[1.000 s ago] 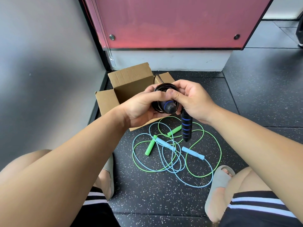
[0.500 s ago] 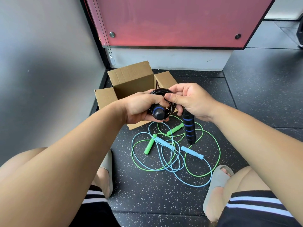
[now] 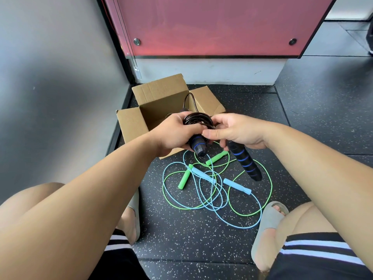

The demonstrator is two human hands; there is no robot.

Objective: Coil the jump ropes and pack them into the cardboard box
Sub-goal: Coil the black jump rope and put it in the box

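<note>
Head view: left hand (image 3: 171,134) closed round the coiled black rope (image 3: 197,120) and one handle, right hand (image 3: 240,130) pinching the coil with the other handle (image 3: 245,161) hanging below, both held over the open box (image 3: 161,98); green rope (image 3: 250,214) and blue rope (image 3: 238,226) tangled loose on the floor (image 3: 191,239) just beside the box.

You face a dark rubber floor (image 3: 314,110) flecked with white, filling the lower and right parts of the frame. A plain grey wall (image 3: 50,77) takes up the left side. Across the top hangs a red panel (image 3: 212,25) with two round metal fasteners, above a white base (image 3: 207,71).
</note>
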